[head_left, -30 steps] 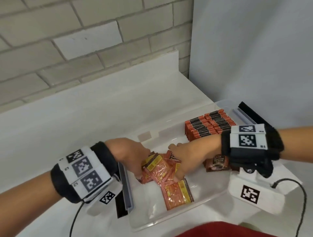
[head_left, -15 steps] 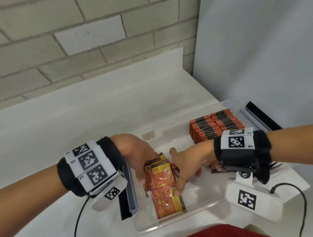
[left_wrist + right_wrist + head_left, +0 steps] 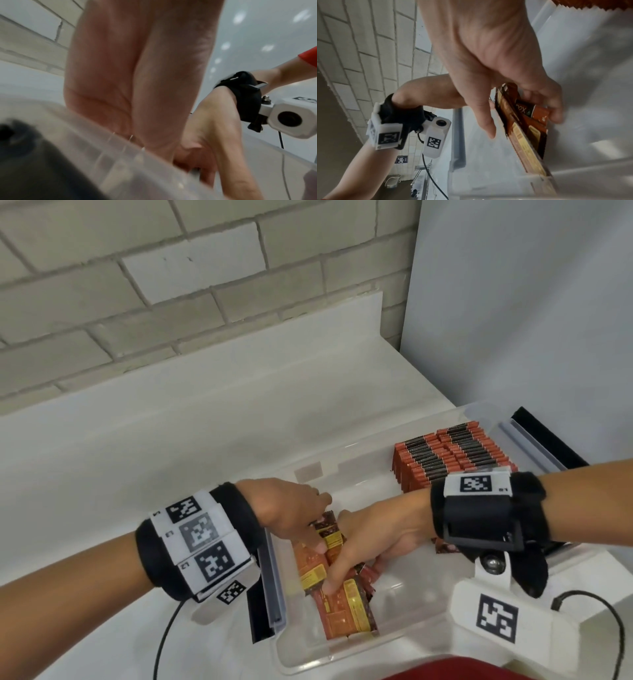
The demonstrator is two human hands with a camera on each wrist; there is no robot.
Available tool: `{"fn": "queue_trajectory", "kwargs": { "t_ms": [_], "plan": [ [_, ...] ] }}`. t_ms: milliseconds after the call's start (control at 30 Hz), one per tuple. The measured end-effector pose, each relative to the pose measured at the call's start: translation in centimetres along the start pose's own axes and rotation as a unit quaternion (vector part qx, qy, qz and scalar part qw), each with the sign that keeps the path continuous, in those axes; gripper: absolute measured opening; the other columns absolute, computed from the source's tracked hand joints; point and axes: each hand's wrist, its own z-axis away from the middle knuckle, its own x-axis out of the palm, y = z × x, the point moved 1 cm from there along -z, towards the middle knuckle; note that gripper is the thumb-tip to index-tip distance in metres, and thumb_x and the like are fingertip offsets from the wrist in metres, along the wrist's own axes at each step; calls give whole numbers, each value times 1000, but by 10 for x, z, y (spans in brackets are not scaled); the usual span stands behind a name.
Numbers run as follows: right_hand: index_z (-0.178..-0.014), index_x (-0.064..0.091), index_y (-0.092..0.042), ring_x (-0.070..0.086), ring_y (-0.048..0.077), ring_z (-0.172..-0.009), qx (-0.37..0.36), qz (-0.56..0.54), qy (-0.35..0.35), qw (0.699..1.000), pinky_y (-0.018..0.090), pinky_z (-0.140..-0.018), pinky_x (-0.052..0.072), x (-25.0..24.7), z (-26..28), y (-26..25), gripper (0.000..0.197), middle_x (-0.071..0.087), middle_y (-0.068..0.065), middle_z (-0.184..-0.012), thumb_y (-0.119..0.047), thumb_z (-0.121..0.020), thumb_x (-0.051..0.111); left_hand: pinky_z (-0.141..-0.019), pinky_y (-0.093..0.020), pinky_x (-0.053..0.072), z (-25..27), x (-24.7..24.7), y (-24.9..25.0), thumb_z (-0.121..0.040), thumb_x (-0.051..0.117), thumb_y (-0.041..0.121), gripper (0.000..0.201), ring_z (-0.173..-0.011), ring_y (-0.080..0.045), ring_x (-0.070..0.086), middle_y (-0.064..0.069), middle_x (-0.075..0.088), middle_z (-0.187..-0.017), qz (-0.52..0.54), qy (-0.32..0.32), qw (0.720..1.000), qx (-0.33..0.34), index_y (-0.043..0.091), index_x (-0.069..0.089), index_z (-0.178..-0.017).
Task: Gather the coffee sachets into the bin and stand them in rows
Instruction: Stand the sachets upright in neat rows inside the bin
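Currently: both hands, left (image 3: 291, 510) and right (image 3: 373, 537), pinch loose sachets (image 3: 342, 594) in bin (image 3: 404, 642); next, square and upend beside rows (image 3: 452, 453).

Brick wall (image 3: 137, 302) behind white counter (image 3: 171, 412)

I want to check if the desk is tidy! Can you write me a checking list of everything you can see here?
Surface: white counter, bare behind the bin.
Job's things: clear plastic bin on the counter; standing rows of sachets at its far right; loose sachets lying jumbled at its near left.
Clutter: nothing seen.
Hands: left hand reaches into the loose pile, grip hidden; right hand holds a bundle of sachets between thumb and fingers.
Cables: a black cable hangs from the left wrist camera, another black cable from the right wrist camera.
Surroundings: brick wall behind, plain grey panel to the right.
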Motion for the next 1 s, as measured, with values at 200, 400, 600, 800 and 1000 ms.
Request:
{"fn": "queue_trajectory", "kwargs": {
  "t_ms": [200,400,600,800,1000],
  "plan": [
    [-85,41,-20,56,26,-121,-1,-81,14,997,46,-103,45,-3,1,8,29,60,10,-126,-6,-87,66,-99,-37,43,-6,0,1,-100,42,44,64,-122,-25,52,-9,50,-140,30,-21,999,20,8,21,-149],
    [-125,55,-8,53,25,-125,-5,-46,-50,998,43,-105,44,-3,-2,13,38,60,9,-131,-4,-88,65,-85,-26,40,-7,-2,0,-98,51,39,45,-110,-21,56,-9,58,-127,70,-58,993,76,11,45,-132],
    [-134,50,-5,52,26,-126,-39,-15,-93,995,34,-107,41,2,3,17,48,56,13,-136,2,-88,62,-87,-26,44,-5,-2,7,-90,64,40,46,-103,-17,59,-4,64,-120,90,-56,987,121,13,54,-127],
    [-128,55,-5,58,21,-115,-78,-21,-80,994,29,-104,43,0,9,23,41,62,10,-126,2,-88,62,-81,-17,45,-2,0,12,-90,64,37,42,-100,-17,63,-4,67,-117,123,-35,983,133,11,57,-123],
    [-116,66,-14,61,9,-101,-163,-71,23,984,18,-88,46,-22,30,28,31,70,-7,-107,-19,-85,71,-71,-18,50,23,-20,-14,-88,67,40,20,-79,-8,65,3,71,-98,217,57,966,130,24,57,-94]
  ]
}}
